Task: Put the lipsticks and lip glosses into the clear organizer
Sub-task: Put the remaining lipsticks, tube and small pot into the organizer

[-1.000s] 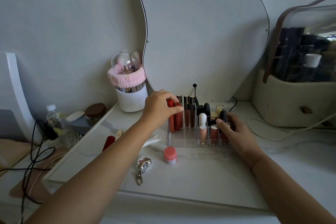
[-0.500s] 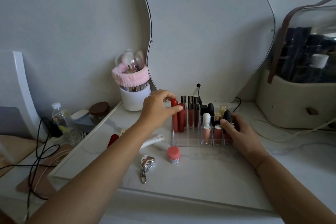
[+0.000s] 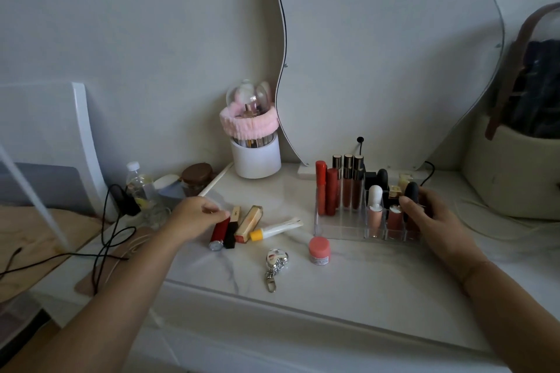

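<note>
Touching red lipstick: left hand, near table's edge.

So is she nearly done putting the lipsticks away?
Mostly. The clear organizer already holds a row of tubes, steadied by the right hand. The left hand is touching the red lipstick on the table. The black lipstick, gold lipstick and white tube also wait.

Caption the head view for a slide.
Left hand reaches a red lipstick while right hand steadies the clear organizer.
</note>
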Available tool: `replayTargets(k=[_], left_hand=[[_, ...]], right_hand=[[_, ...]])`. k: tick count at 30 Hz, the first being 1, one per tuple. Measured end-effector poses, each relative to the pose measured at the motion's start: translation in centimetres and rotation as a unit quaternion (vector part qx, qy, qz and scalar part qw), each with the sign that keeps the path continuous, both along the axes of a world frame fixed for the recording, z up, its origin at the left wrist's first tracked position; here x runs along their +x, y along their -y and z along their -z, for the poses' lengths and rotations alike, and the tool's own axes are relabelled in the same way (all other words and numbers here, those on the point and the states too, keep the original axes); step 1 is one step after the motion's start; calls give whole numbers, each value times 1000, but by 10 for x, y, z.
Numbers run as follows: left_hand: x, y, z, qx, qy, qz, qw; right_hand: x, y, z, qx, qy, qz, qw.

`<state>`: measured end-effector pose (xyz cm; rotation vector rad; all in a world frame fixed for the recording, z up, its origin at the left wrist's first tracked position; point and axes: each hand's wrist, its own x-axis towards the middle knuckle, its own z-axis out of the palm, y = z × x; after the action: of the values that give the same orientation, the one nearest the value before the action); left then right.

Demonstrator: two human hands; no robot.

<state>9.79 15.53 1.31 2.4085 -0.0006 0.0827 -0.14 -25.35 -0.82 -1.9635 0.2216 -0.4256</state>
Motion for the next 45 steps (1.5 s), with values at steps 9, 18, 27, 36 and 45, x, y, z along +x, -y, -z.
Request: replayTargets(k=[9,18,27,36,45], left_hand=[[3,14,1,13,-37,-11,999],[19,38,-11,32,-59,-56,996],[24,40,-14,-110,3,-46,993],[17,34,-31,-335,77,-61,937],[-23,117,-88,-361,206,126,901]], right_hand=[[2,1,0,8,11,-4,1000],[1,0,0,11,27,-4,1000],[0,-1,-1,14,21,-3,1000],[2,0,0,7,14,-2,1000],[0,-1,-1,2,12,1,1000]])
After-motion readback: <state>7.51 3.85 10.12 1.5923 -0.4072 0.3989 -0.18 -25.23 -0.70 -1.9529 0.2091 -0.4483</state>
